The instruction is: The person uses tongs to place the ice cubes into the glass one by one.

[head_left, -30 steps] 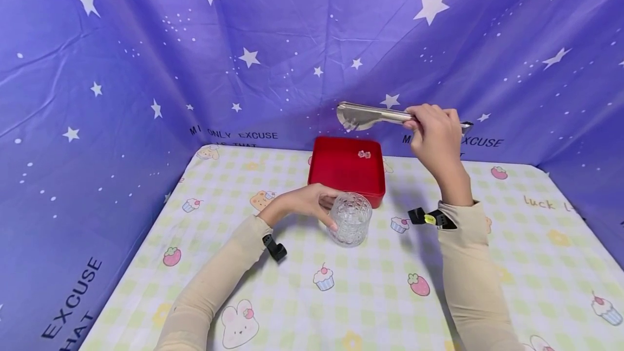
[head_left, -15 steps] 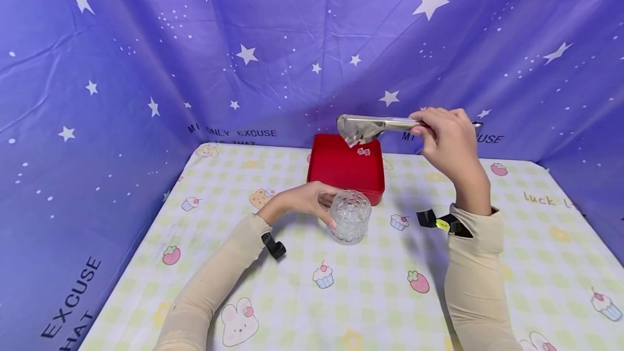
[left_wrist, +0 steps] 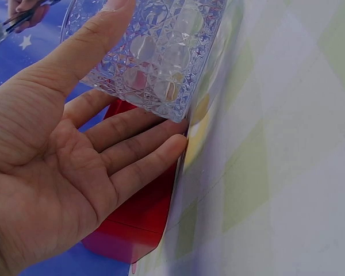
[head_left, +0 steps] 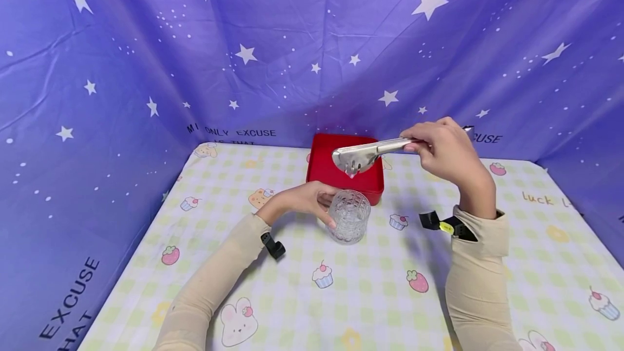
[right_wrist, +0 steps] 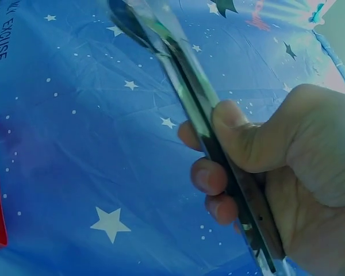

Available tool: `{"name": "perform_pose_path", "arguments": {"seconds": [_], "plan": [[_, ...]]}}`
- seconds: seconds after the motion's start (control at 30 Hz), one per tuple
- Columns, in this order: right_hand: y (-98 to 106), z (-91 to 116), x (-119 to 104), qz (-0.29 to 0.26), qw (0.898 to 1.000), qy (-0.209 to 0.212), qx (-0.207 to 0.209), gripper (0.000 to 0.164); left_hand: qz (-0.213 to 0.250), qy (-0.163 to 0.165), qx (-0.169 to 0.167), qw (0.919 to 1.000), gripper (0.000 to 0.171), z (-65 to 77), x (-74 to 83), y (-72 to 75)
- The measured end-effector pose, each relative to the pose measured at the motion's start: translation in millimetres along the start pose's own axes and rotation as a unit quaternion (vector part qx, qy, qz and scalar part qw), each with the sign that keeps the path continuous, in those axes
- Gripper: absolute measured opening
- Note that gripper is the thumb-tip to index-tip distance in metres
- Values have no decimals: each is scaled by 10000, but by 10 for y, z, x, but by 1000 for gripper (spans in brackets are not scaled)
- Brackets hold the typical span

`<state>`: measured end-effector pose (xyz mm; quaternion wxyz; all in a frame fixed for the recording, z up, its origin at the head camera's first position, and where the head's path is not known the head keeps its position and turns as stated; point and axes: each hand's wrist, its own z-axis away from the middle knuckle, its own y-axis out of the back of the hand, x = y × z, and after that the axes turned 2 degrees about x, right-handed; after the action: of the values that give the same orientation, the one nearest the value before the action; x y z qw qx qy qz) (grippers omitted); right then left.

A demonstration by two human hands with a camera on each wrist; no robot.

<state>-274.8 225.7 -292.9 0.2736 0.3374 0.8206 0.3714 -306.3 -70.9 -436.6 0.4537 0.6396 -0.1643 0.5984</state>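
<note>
A clear cut-pattern glass (head_left: pixel 349 218) stands on the table. My left hand (head_left: pixel 307 202) holds it from the left, the thumb on the near side and the fingers behind; in the left wrist view clear rounded shapes show through its wall (left_wrist: pixel 161 52). My right hand (head_left: pixel 443 150) grips metal serving tongs (head_left: pixel 363 155), whose pressed-together heads hang over the red tray (head_left: pixel 322 169), behind and above the glass. A small clear piece (head_left: pixel 352 174) shows at the lower edge of the heads, too small to tell its kind. The right wrist view shows thumb and fingers wrapped round the handles (right_wrist: pixel 218 149).
A checked tablecloth (head_left: pixel 370 302) with printed cupcakes and strawberries covers the table. Blue starry fabric (head_left: pixel 287 31) hangs behind and at the sides. The red tray sits just behind the glass, its front wall close to my left fingers.
The tongs have come down and nearer the glass, their heads tilting downward, and now cover the two clear pieces seen earlier in the tray. My left hand and the glass stay put.
</note>
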Motion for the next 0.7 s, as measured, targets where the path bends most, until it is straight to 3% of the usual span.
{"name": "perform_pose_path", "arguments": {"seconds": [0.7], "plan": [[-156, -41, 96, -110, 9914, -40, -1306, 13, 94, 49, 137, 9998, 79, 11, 11, -6]]}}
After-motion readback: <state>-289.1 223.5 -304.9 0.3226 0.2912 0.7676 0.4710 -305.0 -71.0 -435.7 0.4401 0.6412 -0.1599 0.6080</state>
